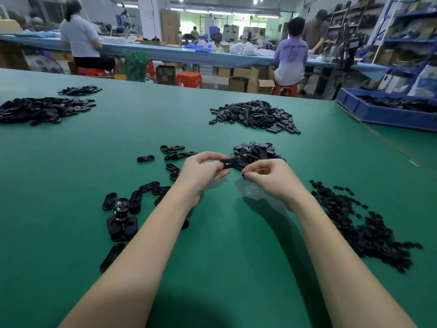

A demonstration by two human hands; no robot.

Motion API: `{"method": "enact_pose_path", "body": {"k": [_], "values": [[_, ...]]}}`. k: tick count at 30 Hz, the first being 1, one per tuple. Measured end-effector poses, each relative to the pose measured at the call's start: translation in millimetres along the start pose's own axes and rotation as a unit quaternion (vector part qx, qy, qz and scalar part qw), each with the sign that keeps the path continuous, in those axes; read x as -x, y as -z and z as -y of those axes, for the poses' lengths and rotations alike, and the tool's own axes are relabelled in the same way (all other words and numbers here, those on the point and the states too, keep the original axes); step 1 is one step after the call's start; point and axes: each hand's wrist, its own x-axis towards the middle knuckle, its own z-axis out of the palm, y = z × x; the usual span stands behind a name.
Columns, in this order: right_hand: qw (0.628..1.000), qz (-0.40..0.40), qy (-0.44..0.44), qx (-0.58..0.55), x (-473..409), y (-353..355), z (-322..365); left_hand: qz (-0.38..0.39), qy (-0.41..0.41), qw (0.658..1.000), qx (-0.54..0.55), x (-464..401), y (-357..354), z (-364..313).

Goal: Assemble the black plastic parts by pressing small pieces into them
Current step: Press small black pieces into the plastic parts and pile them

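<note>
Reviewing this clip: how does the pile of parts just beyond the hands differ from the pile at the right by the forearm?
The pile beyond the hands is compact and heaped; the right-hand pile is spread in a long, flatter band. The pile beyond the hands holds larger oval pieces; the right-hand pile holds much smaller bits. The left hand holds an oval part in front of the first; the right hand pinches a small piece. Both are black plastic on the green table.

The oval black plastic parts (256, 116) heaped at one o'clock shine glossy, the small black plastic pieces (369, 230) at four o'clock look matt, and the smooth green table mat (142, 129) is matt.
</note>
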Motion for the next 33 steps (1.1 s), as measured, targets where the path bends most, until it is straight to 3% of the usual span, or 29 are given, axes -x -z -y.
{"method": "enact_pose_path", "body": {"k": [4,6,12,21,33], "values": [[0.995,0.019,-0.002,-0.097,13,18,0,0.035,0.032,0.998,0.029,7,-17,3],[0.992,0.014,-0.003,-0.128,17,23,-2,0.05,0.04,0.998,-0.006,11,-24,6],[0.987,-0.008,-0.017,-0.159,24,23,-8,0.104,0.023,0.994,-0.029,20,-33,15],[0.986,0.002,-0.052,-0.156,21,24,-6,0.09,-0.023,0.996,0.008,18,-31,15],[0.993,-0.055,-0.034,-0.097,13,22,-14,0.077,-0.123,0.976,-0.164,20,-30,18]]}}
